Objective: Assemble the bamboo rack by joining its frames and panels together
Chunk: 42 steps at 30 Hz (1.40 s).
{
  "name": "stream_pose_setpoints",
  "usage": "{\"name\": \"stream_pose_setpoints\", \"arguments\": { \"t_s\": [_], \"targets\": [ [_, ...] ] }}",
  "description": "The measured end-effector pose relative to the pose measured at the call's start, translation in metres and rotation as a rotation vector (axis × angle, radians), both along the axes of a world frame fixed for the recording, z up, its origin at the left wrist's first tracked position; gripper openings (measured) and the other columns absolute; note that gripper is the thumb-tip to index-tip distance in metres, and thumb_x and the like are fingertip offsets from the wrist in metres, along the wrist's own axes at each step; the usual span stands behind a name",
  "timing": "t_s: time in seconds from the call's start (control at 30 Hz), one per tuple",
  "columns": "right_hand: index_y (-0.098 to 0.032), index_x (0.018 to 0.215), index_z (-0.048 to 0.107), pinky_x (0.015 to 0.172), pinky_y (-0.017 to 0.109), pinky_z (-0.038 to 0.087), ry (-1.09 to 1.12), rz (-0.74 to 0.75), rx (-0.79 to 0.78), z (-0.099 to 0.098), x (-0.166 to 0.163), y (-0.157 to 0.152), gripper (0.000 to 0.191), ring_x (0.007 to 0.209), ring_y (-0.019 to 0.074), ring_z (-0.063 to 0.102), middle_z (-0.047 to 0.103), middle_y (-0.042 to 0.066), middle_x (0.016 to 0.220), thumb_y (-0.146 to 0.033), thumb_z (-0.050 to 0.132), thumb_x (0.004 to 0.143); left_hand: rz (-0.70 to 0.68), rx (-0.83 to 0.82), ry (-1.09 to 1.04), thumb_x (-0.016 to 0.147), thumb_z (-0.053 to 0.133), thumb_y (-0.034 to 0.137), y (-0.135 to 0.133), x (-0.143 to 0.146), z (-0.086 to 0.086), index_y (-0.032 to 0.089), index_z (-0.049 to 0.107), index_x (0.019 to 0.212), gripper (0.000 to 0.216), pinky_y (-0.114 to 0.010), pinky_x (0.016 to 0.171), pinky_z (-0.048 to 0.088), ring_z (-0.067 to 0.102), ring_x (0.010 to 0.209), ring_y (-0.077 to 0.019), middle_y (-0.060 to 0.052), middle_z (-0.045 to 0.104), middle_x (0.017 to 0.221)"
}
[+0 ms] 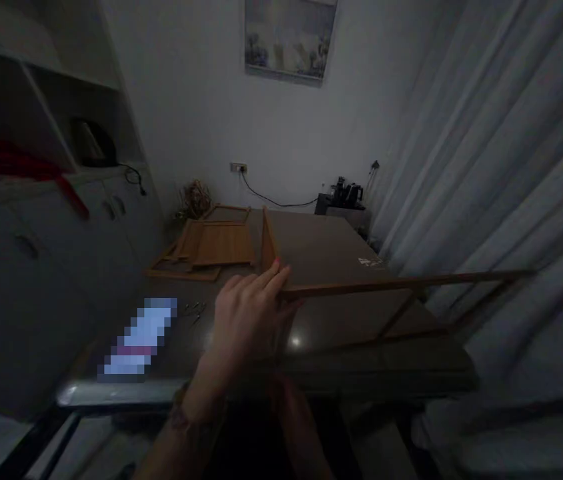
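My left hand (248, 303) is closed over the corner where a long wooden frame (361, 289) meets an upright wooden panel (268, 241). The frame stretches to the right past the table edge, with crossbars between its two rails, and the panel points away from me. Lower down, at the table's front edge, my right hand (291, 403) is near the bottom of that corner. It is dark and blurred there, so its fingers and anything in them are hard to make out. Several small metal screws (196, 308) lie left of my left hand.
Flat wooden panels (224, 243) and an open frame (181, 272) are stacked on the table (311, 233) at the back left. A lit phone (141, 337) lies at the front left. Cabinets (126, 227) flank the left, a curtain (441, 167) the right. Coffee equipment (346, 193) stands behind.
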State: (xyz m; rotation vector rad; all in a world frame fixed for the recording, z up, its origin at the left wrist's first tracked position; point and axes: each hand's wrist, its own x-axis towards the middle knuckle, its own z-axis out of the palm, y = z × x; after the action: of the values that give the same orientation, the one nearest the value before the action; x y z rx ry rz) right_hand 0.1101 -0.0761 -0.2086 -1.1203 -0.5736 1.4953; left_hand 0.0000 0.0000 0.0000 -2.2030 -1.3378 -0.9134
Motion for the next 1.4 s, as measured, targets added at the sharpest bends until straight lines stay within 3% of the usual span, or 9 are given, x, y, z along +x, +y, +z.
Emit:
{"name": "stream_pose_setpoints", "arguments": {
  "t_s": [0.13,0.3,0.53,0.73,0.9,1.1,1.27,1.4],
  "targets": [
    [-0.021,0.097,0.073,0.077,0.028,0.052,-0.206,-0.013,0.075,0.003,0.002,-0.007,0.046,0.085,0.0207,0.067,0.074,0.005,0.093,-0.061,0.067,0.075,-0.009,-0.002,-0.003,0.082,0.061,0.052,0.001,-0.001,-0.002,0.024,0.058,0.124,0.050,-0.041,0.074,0.050,0.070,0.088,-0.0228,-0.001,0.063,0.127],
    [-0.023,0.117,0.063,0.080,0.028,0.055,-0.652,-0.025,0.396,-0.007,0.001,-0.005,0.035,0.094,0.0222,0.070,0.073,0.007,0.107,-0.042,0.058,0.089,-0.026,0.031,-0.013,0.081,0.063,0.049,0.002,-0.003,-0.006,0.023,0.059,0.122,0.049,-0.040,0.071,0.050,0.070,0.084,-0.0224,-0.001,0.065,0.125],
    [-0.020,0.111,0.065,0.083,0.033,0.056,-1.128,-0.104,0.650,-0.032,0.007,-0.002,0.026,0.092,0.0230,0.072,0.075,0.009,0.101,-0.031,0.050,0.093,-0.025,0.031,-0.006,0.083,0.061,0.050,0.002,-0.010,-0.011,0.023,0.059,0.123,0.048,-0.040,0.070,0.049,0.070,0.085,-0.0222,-0.001,0.064,0.127],
    [-0.022,0.107,0.066,0.079,0.025,0.056,-1.071,-0.094,0.590,-0.016,0.010,-0.005,0.023,0.089,0.0196,0.072,0.075,0.006,0.099,-0.031,0.048,0.095,-0.014,0.027,-0.014,0.082,0.063,0.049,0.002,-0.009,-0.009,0.023,0.059,0.122,0.049,-0.040,0.069,0.050,0.070,0.083,-0.0222,-0.001,0.064,0.126],
    [-0.024,0.106,0.064,0.068,0.020,0.055,-0.931,-0.049,0.473,-0.007,0.009,-0.006,0.026,0.071,0.0147,0.070,0.073,0.001,0.082,-0.034,0.043,0.098,-0.032,0.032,-0.013,0.082,0.063,0.048,0.001,-0.008,-0.008,0.022,0.059,0.123,0.049,-0.040,0.069,0.050,0.070,0.085,-0.0223,-0.002,0.065,0.125],
    [-0.024,0.105,0.067,0.082,0.024,0.054,-0.895,-0.071,0.469,-0.010,0.010,-0.002,0.024,0.096,0.0191,0.070,0.074,0.005,0.103,-0.033,0.048,0.095,-0.013,0.029,-0.003,0.082,0.063,0.049,0.002,-0.009,-0.009,0.023,0.059,0.124,0.050,-0.041,0.069,0.049,0.070,0.086,-0.0234,-0.003,0.065,0.125],
    [-0.023,0.112,0.064,0.083,0.025,0.055,-0.916,-0.079,0.474,-0.013,0.010,-0.002,0.023,0.099,0.0192,0.069,0.073,0.005,0.107,-0.031,0.050,0.094,-0.027,0.023,-0.012,0.083,0.061,0.049,0.002,-0.009,-0.010,0.024,0.058,0.124,0.048,-0.040,0.070,0.049,0.070,0.086,-0.0230,-0.002,0.064,0.126],
    [-0.025,0.113,0.063,0.084,0.029,0.055,-1.060,-0.099,0.555,-0.014,0.010,-0.003,0.024,0.098,0.0205,0.069,0.072,0.005,0.108,-0.030,0.049,0.095,-0.022,0.027,-0.018,0.081,0.064,0.048,0.002,-0.008,-0.010,0.023,0.060,0.123,0.049,-0.040,0.069,0.049,0.070,0.083,-0.0229,-0.002,0.066,0.124]
  ]
}}
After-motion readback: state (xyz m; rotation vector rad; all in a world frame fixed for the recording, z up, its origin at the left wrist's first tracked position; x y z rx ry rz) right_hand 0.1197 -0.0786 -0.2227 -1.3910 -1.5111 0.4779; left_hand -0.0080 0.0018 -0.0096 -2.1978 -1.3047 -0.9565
